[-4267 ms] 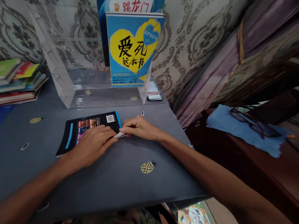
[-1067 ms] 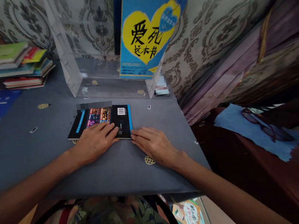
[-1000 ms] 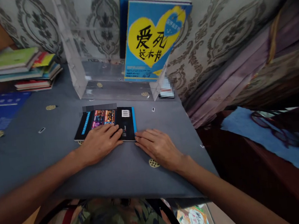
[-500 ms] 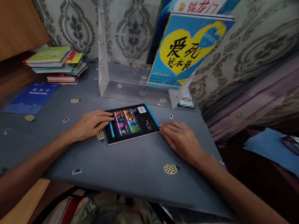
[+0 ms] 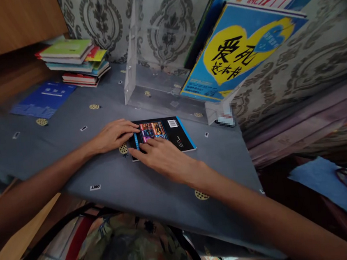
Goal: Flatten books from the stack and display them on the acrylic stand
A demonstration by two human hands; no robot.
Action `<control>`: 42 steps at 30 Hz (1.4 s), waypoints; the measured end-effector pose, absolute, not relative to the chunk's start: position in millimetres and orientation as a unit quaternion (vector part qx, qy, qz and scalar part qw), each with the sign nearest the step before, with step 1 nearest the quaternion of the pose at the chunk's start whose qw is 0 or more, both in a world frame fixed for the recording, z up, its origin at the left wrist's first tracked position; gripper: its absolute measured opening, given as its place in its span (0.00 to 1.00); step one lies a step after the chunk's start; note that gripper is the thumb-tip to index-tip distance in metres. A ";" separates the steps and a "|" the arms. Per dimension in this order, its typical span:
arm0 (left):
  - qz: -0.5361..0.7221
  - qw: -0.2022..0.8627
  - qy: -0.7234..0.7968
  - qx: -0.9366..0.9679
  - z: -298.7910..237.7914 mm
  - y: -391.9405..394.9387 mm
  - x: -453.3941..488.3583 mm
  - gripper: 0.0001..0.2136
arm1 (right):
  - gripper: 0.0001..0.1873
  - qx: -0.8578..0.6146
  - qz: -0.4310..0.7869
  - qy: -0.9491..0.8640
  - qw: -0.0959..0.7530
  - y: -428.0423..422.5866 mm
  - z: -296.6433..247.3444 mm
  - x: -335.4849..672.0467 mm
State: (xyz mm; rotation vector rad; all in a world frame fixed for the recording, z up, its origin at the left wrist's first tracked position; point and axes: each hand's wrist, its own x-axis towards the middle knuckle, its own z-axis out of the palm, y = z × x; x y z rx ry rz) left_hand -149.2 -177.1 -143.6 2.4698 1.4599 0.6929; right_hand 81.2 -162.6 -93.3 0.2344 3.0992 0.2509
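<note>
A black book (image 5: 178, 134) with a blue spine lies flat on the grey tablecloth, its back cover with colour pictures and a barcode facing up. My left hand (image 5: 113, 135) rests at the book's left edge, fingers stretched onto the upper left of the cover. Across the book's lower left reaches my right hand (image 5: 165, 157), fingers extended and slightly apart over the cover, thumb by the lower left corner. It hides part of the pictures. Neither hand lifts the book.
Behind the book stands a clear plastic rack (image 5: 171, 105), with a blue book bearing a yellow heart (image 5: 227, 54) leaning on its right side. To the far left are a stack of books (image 5: 75, 61) and a dark blue booklet (image 5: 44, 99).
My right hand has left the book's right edge and moved left across the cover to its lower left corner. My left hand stays at the left edge. The view has shifted slightly.
</note>
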 end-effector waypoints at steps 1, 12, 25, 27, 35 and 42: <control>0.235 0.102 0.487 0.835 -142.8 -176.6 -150.4 0.16 | 0.20 0.073 0.091 0.993 0.023 -164.0 -91.0 78.3; 0.185 0.143 0.435 0.870 -139.9 -186.4 -159.6 0.24 | 0.18 0.174 -0.056 0.975 -0.130 -157.1 -115.1 101.9; 0.191 0.055 0.466 0.862 -153.8 -187.4 -145.6 0.19 | 0.13 0.108 -0.220 0.937 -0.248 -136.7 -137.7 97.3; 0.188 0.054 0.464 0.864 -153.6 -187.2 -145.5 0.19 | 0.13 0.100 -0.238 0.935 -0.241 -134.9 -136.7 97.7; 0.180 0.044 0.466 0.865 -152.4 -187.1 -145.5 0.20 | 0.13 0.087 -0.242 0.937 -0.237 -136.0 -134.2 99.0; 0.173 0.040 0.466 0.867 -150.6 -188.0 -146.4 0.20 | 0.16 0.071 -0.185 0.949 -0.245 -140.8 -137.1 99.9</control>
